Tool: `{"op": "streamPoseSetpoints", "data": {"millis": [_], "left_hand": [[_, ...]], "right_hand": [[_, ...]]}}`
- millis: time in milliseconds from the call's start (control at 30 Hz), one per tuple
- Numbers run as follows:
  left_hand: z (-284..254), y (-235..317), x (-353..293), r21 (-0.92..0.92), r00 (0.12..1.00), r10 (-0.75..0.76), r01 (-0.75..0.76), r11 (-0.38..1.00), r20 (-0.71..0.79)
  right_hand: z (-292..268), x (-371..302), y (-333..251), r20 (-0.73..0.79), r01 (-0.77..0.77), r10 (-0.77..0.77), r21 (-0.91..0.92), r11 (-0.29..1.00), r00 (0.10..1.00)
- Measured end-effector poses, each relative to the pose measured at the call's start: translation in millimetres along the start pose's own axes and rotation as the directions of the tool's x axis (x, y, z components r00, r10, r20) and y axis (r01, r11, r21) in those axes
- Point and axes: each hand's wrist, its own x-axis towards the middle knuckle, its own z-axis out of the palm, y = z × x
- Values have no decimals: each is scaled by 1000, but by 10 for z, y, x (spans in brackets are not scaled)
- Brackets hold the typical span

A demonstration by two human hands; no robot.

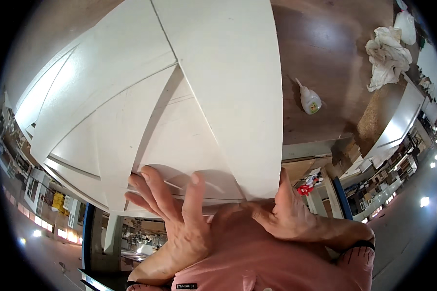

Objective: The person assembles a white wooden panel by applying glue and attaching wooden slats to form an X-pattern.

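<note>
Squaring the stack: left hand (172, 211) flat with fingers spread on white panels (179, 97), right hand (286, 213) clasping the top board (233, 87) edge at 5 o'clock; next likely a steady, even push.

glue bottle (310, 101) lying on brown table (325, 48) | crumpled white rag (386, 57) near far edge

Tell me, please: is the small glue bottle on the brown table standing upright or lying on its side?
Lying on its side. The glue bottle rests flat on the brown table, its nozzle pointing up-left in the picture.
</note>
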Motion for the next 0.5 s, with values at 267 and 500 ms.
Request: {"op": "streamPoseSetpoints", "data": {"millis": [267,500], "left_hand": [[-70,60,20,33,1000,-13,13,999,10],[-113,78,44,-6,998,-5,5,1000,58]], "right_hand": [[-103,62,-33,73,11,-11,-1,1000,997],[-123,166,-71,18,50,-52,94,994,999]]}}
